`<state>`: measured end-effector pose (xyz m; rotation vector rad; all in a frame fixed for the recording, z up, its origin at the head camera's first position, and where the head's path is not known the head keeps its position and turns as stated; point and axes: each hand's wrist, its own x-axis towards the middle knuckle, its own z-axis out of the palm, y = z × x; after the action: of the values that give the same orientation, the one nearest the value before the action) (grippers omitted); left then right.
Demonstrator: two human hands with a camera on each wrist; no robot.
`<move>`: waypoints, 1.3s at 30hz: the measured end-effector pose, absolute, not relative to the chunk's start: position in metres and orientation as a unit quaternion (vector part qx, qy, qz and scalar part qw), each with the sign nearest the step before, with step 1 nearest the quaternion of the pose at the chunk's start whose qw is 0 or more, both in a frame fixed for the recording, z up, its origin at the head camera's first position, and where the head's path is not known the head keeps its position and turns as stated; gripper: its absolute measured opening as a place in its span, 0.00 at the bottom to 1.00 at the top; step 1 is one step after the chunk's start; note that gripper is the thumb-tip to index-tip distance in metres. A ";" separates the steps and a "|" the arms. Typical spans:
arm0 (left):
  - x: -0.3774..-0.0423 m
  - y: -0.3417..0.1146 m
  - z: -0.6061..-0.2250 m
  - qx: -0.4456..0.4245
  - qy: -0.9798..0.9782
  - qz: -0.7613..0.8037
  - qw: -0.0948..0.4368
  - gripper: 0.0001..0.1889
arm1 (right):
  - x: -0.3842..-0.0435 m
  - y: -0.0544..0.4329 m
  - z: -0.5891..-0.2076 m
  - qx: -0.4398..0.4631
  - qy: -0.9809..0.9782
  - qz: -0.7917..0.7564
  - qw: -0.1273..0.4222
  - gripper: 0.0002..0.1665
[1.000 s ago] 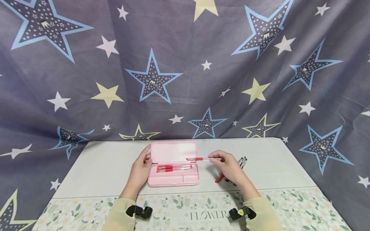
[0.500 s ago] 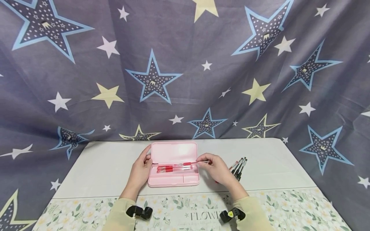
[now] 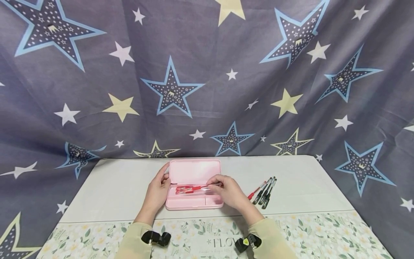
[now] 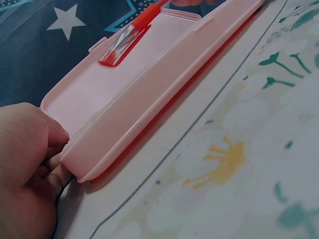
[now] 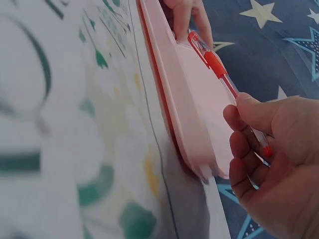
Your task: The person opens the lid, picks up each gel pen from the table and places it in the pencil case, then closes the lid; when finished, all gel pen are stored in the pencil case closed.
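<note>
An open pink pencil case [image 3: 195,171] stands on the table with its lid tipped back. My left hand [image 3: 156,192] grips its left end, thumb and fingers at the corner in the left wrist view. Between thumb and fingers of my right hand [image 3: 229,190] is a red gel pen [image 5: 216,64], its capped end pointing left over the case's long rear compartment. Several red pens [image 3: 182,192] lie in that compartment, partly overlapped by the held one. In the left wrist view the held pen's red grip [image 4: 147,19] shows above the case's front wall.
Right of the case, several black pens [image 3: 267,194] and a red pen [image 3: 257,190] lie side by side on the white table cover [image 3: 300,187]. A floral cloth strip [image 3: 323,230] runs along the front edge. Behind hangs a star-patterned curtain [image 3: 207,46].
My right hand has moved left with the red pen, from beside the case to over its rear compartment, uncovering the pens on the table. My left hand has stayed at the case.
</note>
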<state>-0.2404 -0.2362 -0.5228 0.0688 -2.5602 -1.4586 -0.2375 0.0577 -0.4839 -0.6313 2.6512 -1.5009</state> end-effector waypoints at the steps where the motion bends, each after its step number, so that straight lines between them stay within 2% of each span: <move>1: -0.240 -0.236 -0.523 0.023 -0.864 -0.493 0.097 0.34 | -0.237 0.055 -0.484 -0.203 0.851 -0.483 0.016 0.04; 18: -0.240 -0.237 -0.524 0.017 -0.864 -0.492 0.104 0.33 | -0.236 0.034 -0.492 -0.206 0.869 -0.449 0.023 0.03; 32: -0.241 -0.237 -0.524 0.014 -0.863 -0.495 0.104 0.33 | -0.235 0.027 -0.497 -0.221 0.904 -0.364 -0.028 0.02; 39: -0.240 -0.237 -0.524 0.014 -0.863 -0.493 0.104 0.33 | -0.236 0.027 -0.500 -0.227 0.909 -0.346 -0.042 0.05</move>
<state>-0.2405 -0.2372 -0.5237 0.0417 -2.5469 -1.4554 -0.2356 0.0267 -0.4999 -0.7343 2.9364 -1.1162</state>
